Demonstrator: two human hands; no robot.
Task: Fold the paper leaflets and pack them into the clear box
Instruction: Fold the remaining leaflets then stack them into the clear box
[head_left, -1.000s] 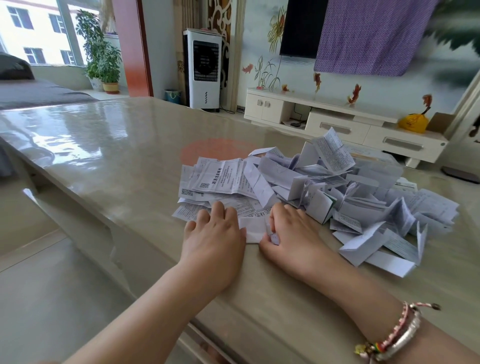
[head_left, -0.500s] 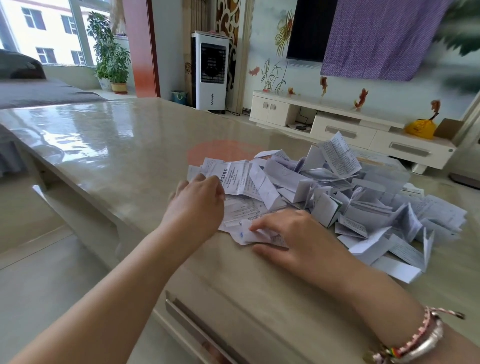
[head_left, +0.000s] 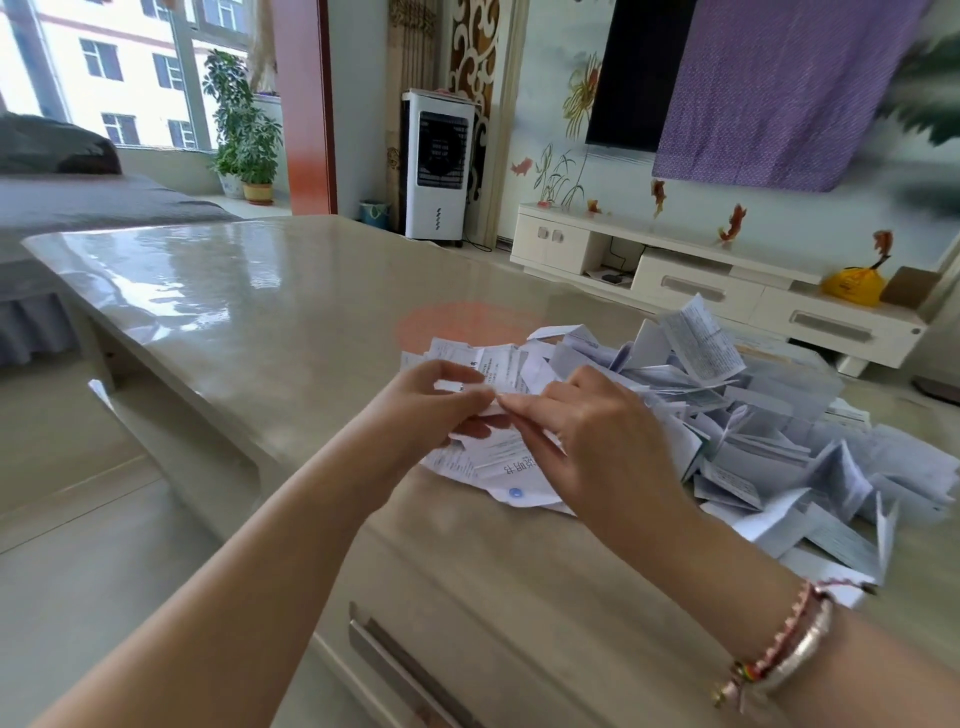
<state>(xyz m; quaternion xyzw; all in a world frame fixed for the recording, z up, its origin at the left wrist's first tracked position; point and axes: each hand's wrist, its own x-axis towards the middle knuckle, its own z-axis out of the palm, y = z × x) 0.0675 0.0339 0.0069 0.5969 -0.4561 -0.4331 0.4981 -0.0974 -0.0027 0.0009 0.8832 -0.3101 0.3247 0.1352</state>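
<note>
Hands meeting above bench (head_left: 249, 312) edge: L hand (head_left: 415, 410) and R hand (head_left: 587, 431) both pinching one leaflet (head_left: 493, 415), its long axis running L-R between them. Leaflet pile (head_left: 753, 431) lying just beyond, nearer R hand. Clear box (head_left: 810, 364) partly hidden behind pile.

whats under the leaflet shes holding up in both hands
Flat white printed leaflets lie on the glossy beige table beneath the lifted white paper leaflet. The right hand covers whatever lies under it.
</note>
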